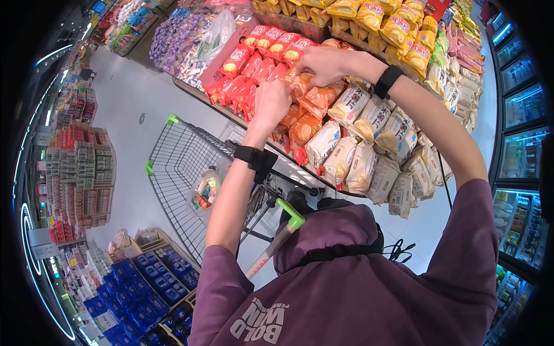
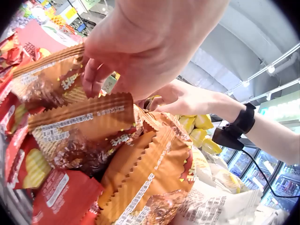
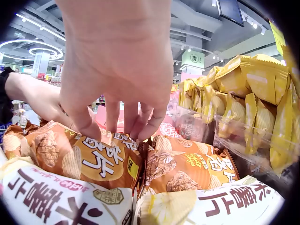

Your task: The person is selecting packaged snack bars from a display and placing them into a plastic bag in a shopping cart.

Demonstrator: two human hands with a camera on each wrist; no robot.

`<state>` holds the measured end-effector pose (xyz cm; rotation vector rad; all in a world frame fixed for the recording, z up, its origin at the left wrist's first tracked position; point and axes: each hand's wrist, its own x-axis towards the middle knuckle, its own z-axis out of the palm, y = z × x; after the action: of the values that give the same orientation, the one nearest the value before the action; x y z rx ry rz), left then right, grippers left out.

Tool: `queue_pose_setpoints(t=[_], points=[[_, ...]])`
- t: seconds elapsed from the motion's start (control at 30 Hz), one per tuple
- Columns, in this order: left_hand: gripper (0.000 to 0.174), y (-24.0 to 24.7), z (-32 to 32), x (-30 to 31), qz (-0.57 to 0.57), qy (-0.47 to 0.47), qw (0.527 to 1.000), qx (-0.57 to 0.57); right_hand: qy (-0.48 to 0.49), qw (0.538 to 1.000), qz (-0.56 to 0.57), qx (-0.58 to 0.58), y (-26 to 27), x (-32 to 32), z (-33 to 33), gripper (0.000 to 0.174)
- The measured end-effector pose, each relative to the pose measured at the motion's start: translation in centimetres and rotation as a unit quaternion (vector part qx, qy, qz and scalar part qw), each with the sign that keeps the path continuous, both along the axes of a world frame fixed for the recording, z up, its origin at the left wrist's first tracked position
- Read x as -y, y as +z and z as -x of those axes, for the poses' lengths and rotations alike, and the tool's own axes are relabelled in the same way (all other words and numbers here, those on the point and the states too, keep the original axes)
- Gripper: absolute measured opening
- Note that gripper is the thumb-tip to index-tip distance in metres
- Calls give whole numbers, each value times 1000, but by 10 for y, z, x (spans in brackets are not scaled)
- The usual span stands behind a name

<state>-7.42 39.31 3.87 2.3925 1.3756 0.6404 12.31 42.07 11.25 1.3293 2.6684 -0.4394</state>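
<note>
My left hand [image 1: 271,104] is at the border between the red snack bags [image 1: 235,62] and the orange bags. In the left wrist view its curled fingers grip the edge of an orange-brown chip bag [image 2: 51,79]; the thumb is hidden. Another orange-brown chip bag [image 2: 89,136] lies just below that hand. My right hand [image 1: 328,64] reaches down from above onto the orange bags. Seen from the right wrist, its bent fingers [image 3: 112,115] grip the top of an orange chip bag [image 3: 96,157], their tips partly hidden behind it. A second orange bag [image 3: 183,164] lies beside it.
White chip bags [image 1: 352,104] fill the near side of the display, with yellow bags [image 1: 398,29] behind a clear divider at the back. A shopping cart [image 1: 190,155] holding a filled plastic bag [image 1: 206,187] stands at the left. Drink fridges [image 1: 522,124] line the right.
</note>
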Motion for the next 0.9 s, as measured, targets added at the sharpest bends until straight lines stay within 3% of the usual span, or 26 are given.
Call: queue_pose_setpoints(t=[0.1,0.3,0.43,0.9], points=[[26,3,2,5,-17,12,999,26,7,1000,-19,-13,-3,1,-3,42],[48,19,-8,28,28,-65,988,139,80,991,-51,-96,-9,-3,-17,33],[65,8,-19,38,-28,-94,995,0,95,992,-49,-70,-15,-4,-20,25],[54,7,-25,54,-59,-96,993,-34,112,978,-81,-156,-8,5,-33,19]])
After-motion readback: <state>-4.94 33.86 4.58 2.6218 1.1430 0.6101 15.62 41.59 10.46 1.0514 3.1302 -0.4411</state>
